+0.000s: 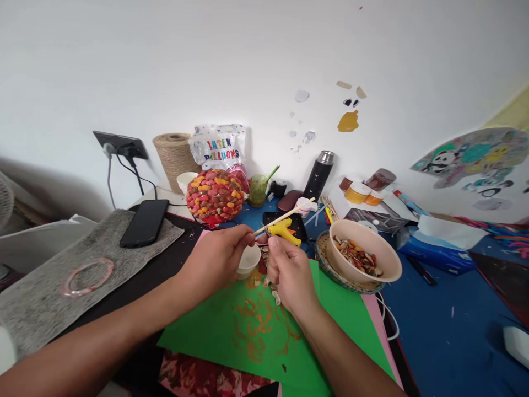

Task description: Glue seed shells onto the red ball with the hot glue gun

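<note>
My left hand pinches the lower end of a pale wooden stick, which slants up and away to the right. Close beside it, my right hand is closed on a thin dark metal tool whose tip meets the stick; its handle is hidden in the fingers. Just behind the right hand is a yellow glue gun. Below the hands lies a green sheet smeared with orange-brown paint. A small white bowl and several loose shell pieces sit on it between the hands.
A ball covered in red, orange and brown pieces stands behind. At right, a pink bowl of painted shells rests tilted in a woven basket. A black flask, twine roll and phone stand or lie around.
</note>
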The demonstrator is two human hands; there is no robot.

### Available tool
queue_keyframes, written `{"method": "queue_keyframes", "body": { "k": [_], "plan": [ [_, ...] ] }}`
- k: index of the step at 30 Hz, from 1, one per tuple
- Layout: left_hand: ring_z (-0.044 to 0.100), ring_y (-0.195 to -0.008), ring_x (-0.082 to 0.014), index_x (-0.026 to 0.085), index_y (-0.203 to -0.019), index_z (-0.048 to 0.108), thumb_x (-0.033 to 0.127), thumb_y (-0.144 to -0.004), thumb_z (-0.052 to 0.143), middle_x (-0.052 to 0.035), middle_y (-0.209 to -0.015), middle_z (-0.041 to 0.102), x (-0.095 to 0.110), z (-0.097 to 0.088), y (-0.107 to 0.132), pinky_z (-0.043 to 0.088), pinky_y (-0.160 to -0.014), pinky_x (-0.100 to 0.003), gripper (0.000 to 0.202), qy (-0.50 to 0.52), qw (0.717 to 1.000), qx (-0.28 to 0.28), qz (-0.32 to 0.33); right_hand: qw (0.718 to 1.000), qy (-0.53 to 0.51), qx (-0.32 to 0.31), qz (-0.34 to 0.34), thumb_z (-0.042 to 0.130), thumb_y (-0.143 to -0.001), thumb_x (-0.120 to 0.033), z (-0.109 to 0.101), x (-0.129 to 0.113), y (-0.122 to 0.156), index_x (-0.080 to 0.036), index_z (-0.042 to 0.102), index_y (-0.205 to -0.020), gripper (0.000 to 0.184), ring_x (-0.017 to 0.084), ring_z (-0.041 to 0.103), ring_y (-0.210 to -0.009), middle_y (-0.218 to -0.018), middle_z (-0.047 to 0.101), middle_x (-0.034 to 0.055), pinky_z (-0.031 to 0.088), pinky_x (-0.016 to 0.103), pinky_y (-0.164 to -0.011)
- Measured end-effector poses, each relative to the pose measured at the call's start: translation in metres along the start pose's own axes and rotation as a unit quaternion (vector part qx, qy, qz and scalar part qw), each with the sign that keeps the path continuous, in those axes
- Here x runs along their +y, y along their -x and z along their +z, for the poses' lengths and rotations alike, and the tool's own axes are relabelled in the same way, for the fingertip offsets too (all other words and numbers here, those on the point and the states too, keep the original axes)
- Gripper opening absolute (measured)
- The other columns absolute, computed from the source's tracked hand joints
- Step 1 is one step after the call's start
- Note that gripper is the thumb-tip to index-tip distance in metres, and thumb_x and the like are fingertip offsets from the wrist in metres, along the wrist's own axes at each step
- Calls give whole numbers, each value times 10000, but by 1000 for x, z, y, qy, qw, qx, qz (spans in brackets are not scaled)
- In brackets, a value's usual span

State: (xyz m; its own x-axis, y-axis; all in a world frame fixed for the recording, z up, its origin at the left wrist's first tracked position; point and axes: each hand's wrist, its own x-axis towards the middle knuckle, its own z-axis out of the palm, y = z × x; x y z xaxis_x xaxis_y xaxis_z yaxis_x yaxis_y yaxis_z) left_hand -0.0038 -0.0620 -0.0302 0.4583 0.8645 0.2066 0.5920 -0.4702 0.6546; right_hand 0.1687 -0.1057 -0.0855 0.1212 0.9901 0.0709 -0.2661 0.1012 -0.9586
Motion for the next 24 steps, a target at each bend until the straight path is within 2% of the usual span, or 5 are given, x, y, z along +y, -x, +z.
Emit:
{"method": "queue_keyframes", "body": {
  "k": [3, 11, 13, 19, 24],
  "plan": [
    [423, -569, -137, 204, -825, 597, 520, -1051, 496, 29, -654, 504, 5, -5, -2, 314, -545, -242, 402, 219, 969, -85, -71, 1000, 4, -16, -10, 725, -995, -685, -1, -3, 1, -179, 769, -975, 509, 66, 246, -440, -513, 341, -125, 211, 197, -413],
    [109, -456, -45, 208, -786, 525, 466, -814, 844, 115, -612, 315, -11, -18, -8, 91, -396, -199, 411, 535, 764, -294, -209, 997, -1, -76, -13, 743, -985, -684, -2, -14, 5, -183, 814, -1068, 513, 64, 228, -449, -509, 348, -125, 229, 195, -426],
    [127, -464, -55, 210, -787, 524, 527, -858, 803, 107, -620, 319, -12, -19, -8, 119, -401, -201, 428, 508, 792, -281, -189, 997, -4, -74, -10, 761, -967, -691, -2, -15, 4, -182, 814, -1058, 520, 60, 220, -444, -508, 348, -126, 209, 192, -419],
    [444, -602, -137, 204, -812, 568, 486, -1066, 505, 22, -671, 516, 0, -12, -2, 336, -577, -239, 385, 157, 984, -72, -35, 999, -21, -33, 0, 794, -940, -683, -1, -8, 1, -173, 806, -1016, 515, 55, 209, -443, -513, 329, -132, 175, 190, -412],
    [588, -616, -186, 194, -954, 674, 274, -1047, 454, -54, -786, 730, -5, 1, 4, 281, -589, -292, 252, -103, 992, 36, 61, 999, -27, -17, 6, 788, -940, -689, 2, -5, 3, -172, 799, -1012, 523, 61, 193, -435, -511, 307, -139, 173, 195, -395]
  ]
}}
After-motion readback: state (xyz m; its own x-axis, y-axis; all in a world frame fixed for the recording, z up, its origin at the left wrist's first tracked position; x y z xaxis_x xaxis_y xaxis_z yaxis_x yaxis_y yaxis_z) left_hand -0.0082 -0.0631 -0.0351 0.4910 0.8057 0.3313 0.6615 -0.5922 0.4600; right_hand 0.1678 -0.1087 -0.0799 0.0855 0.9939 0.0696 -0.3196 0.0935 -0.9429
